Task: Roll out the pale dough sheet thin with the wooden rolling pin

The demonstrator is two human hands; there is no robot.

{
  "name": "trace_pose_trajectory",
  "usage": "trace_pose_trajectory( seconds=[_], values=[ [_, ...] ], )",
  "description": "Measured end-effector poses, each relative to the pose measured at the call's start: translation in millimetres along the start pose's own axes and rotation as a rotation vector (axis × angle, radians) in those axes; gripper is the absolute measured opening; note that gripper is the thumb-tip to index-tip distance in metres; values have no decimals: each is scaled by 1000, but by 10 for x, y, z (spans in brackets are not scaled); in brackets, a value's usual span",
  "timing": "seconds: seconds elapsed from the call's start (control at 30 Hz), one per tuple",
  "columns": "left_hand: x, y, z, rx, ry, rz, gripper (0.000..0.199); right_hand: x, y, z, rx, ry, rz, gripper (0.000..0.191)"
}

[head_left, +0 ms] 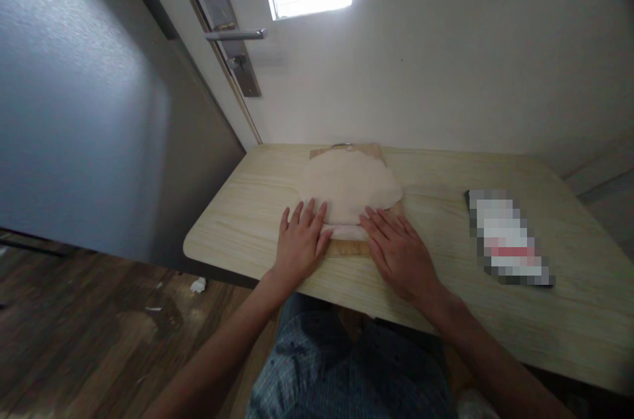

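A wide, thin sheet of pale dough (349,181) covers most of a wooden cutting board (349,248) and hangs past its sides. Along the near edge the dough is turned over into a narrow roll. My left hand (301,237) lies with fingers stretched out on the left end of that roll. On the right end rests my right hand (399,248), palm down, its fingers extended and pointing forward and left. Between the two hands the middle of the roll shows. What lies directly beneath my palms is hidden.
The board sits on a light wood-grain table (238,207) against a white door with a metal handle (235,35). A phone-like object (510,240), blurred out, lies at the right. Crumpled white paper (198,285) is on the floor at left.
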State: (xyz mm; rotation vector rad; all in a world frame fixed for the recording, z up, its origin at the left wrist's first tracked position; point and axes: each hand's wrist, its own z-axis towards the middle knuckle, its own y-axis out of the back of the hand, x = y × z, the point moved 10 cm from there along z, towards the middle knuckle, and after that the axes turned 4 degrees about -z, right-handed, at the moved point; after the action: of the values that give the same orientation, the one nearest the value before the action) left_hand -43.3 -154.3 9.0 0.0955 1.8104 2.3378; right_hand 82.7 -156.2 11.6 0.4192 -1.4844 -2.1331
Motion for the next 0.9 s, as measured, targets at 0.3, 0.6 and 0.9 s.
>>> trace_pose_trajectory(
  seconds=[0.3,0.6,0.9],
  values=[
    [221,-148,660,37,101,-17,50,-336,-193,584,92,-104,-97,45],
    [413,-356,1162,160,119,-108,51,-668,-511,1013,304,-168,-58,51],
    [395,-506,1096,328,157,-88,61,-558,-673,966,438,-30,21,52]
  ],
)
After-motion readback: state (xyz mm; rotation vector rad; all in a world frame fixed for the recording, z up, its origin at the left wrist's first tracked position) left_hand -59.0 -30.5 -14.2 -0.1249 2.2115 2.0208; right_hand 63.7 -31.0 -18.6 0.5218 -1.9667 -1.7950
